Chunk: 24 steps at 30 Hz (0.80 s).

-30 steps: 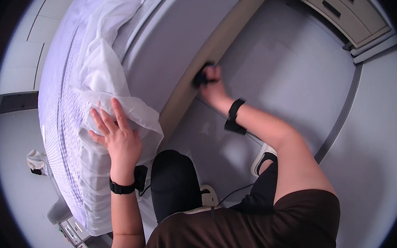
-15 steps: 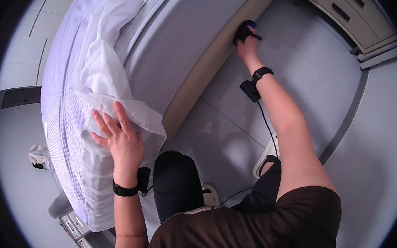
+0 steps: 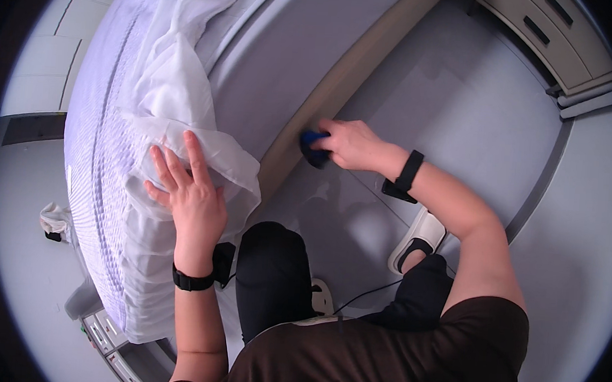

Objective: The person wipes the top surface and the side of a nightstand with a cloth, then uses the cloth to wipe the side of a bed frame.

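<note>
My left hand (image 3: 197, 202) lies on the bunched white bedding (image 3: 175, 102) at the bed's side, fingers spread. Under it, the thin fabric is folded up over the mattress edge, and one loose corner hangs toward the floor. My right hand (image 3: 354, 143) is closed on a small dark blue-and-black thing (image 3: 314, 148), perhaps a cloth; its exact kind is hard to make out. That thing rests against the beige lower rail (image 3: 341, 77) of the grey bed base (image 3: 279, 63).
Grey floor tiles (image 3: 457, 123) run beside the bed. A beige drawer cabinet (image 3: 539, 37) stands at the far right. My knee (image 3: 272, 280) is close to the bed, and a pale slipper (image 3: 418, 240) is on my foot. A thin black cable (image 3: 370, 291) crosses near my legs.
My right hand has come back along the bed rail toward me, with the dark thing still in it. The left hand stays nearly in place on the bedding.
</note>
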Available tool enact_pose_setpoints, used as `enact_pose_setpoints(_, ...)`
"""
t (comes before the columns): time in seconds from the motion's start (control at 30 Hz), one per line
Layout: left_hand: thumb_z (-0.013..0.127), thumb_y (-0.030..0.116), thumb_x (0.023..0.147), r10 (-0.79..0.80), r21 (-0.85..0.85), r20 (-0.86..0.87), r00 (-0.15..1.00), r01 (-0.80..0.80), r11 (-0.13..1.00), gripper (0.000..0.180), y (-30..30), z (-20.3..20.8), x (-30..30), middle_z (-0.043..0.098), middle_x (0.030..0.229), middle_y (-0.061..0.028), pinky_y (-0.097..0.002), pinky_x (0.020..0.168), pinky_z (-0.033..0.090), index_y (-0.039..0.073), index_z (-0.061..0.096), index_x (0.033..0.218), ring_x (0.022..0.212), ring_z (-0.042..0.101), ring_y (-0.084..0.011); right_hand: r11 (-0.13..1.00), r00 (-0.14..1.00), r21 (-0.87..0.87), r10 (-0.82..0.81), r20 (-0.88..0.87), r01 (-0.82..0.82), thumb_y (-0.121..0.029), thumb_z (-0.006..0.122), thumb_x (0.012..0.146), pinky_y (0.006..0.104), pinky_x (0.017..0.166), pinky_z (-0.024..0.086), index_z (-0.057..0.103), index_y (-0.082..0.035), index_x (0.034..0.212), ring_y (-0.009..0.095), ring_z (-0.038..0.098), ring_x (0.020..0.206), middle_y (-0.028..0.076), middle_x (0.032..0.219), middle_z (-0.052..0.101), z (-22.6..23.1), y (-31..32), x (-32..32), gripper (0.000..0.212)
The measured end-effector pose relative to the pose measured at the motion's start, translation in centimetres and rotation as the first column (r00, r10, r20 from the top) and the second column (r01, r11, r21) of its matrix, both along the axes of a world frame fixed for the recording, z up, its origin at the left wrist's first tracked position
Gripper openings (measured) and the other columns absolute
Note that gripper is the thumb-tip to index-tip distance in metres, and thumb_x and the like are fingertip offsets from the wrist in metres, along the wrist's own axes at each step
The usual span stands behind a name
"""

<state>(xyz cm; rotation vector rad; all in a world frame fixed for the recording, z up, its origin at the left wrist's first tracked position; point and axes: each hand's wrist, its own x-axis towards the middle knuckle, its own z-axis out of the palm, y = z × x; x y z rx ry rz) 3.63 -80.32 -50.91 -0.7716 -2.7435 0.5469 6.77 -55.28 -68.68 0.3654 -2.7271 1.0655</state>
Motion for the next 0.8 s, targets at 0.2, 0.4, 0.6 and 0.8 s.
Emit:
enact_pose_setpoints(0.2,0.068,0.007,0.071,-0.008,0.023,0.022,1.000,0.007,1.000,0.097,0.3,0.4,0.2,0.026,0.142,-0.0298,-0.0720,0.096,0.018,0.010,0.013,0.150,0.140,0.012,-0.0460,0.977,0.976,-0.098,-0.198,-0.092,0.189,-0.008,0.055,0.073,0.0426,0.072,0.053,0.068,-0.015,0.101,0.030,0.062,0.085,0.009,0.105,0.058,0.0,4.1,-0.5,0.032)
enact_pose_setpoints(0.4,0.071,0.009,0.070,-0.002,0.022,0.025,1.000,0.001,1.000,0.100,0.4,0.2,0.3,0.026,0.142,-0.0305,-0.0721,0.096,0.019,0.009,0.012,0.150,0.139,0.012,-0.0466,0.911,0.915,-0.077,-0.404,0.016,0.404,-0.009,0.053,0.076,0.0440,0.074,0.054,0.059,-0.011,0.117,0.035,0.062,0.091,0.015,0.115,0.055,0.1,0.7,-2.2,0.042)
enact_pose_setpoints(0.6,0.071,0.009,0.070,0.016,0.011,0.028,0.999,-0.016,1.000,0.099,0.1,0.1,0.2,0.025,0.142,-0.0306,-0.0725,0.095,0.018,0.009,0.013,0.150,0.139,0.012,-0.0465,0.996,0.995,0.022,0.083,0.056,-0.084,-0.008,0.050,0.074,0.0440,0.076,0.053,0.067,-0.013,0.108,0.034,0.063,0.091,0.014,0.107,0.060,0.9,0.3,-0.1,0.038)
enact_pose_setpoints(0.8,0.070,0.009,0.071,0.008,0.004,0.017,1.000,-0.008,1.000,0.098,0.2,-0.1,0.0,0.022,0.143,-0.0307,-0.0727,0.096,0.017,0.010,0.013,0.150,0.139,0.010,-0.0468,0.936,0.939,-0.074,-0.341,0.040,0.343,-0.007,0.047,0.075,0.0430,0.079,0.052,0.064,-0.014,0.114,0.036,0.060,0.092,0.015,0.108,0.057,1.3,4.1,-2.1,0.043)
